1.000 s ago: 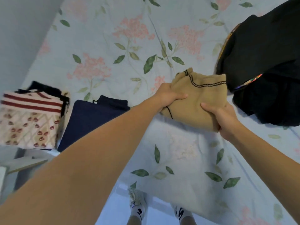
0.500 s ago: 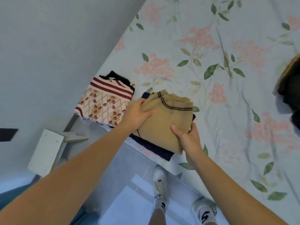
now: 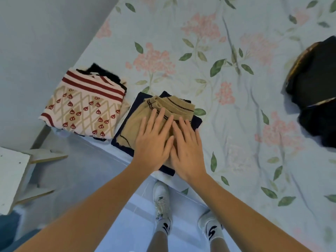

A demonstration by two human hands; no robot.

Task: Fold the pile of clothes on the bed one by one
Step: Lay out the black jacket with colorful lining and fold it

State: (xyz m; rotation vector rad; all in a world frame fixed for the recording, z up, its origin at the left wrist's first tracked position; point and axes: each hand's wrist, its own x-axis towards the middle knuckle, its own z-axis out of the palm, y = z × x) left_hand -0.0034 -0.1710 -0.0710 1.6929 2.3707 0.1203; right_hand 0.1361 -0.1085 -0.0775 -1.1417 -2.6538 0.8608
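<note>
Both hands lie flat, side by side, on a folded tan garment (image 3: pixel 163 113) near the edge of the bed (image 3: pixel 236 106). The left hand (image 3: pixel 154 140) has its fingers straight and slightly spread, pressing down on the cloth; the right hand (image 3: pixel 187 148) does the same just beside it, and the two touch along their inner edges. Neither hand grips anything.

The tan garment has thin dark lines across it and sits on top of a folded navy garment (image 3: pixel 197 120), whose edges show around it on the far, right and near sides. Just to the left of this stack lies a folded patterned sweater (image 3: pixel 83 106), cream with red stripes and small red shapes, resting on a black piece (image 3: pixel 103 71) that peeks out at its far side. The two stacks are close together but apart.

Well to the right, at the edge of the view, a heap of dark clothes (image 3: pixel 318 79) lies unfolded on the floral bedsheet, with a strip of coloured trim showing on it.

Below the bed edge, the person's feet in white shoes (image 3: pixel 161 199) and white socks stand on a pale floor. A white board (image 3: pixel 12 177) leans at the lower left, against the wall side.
</note>
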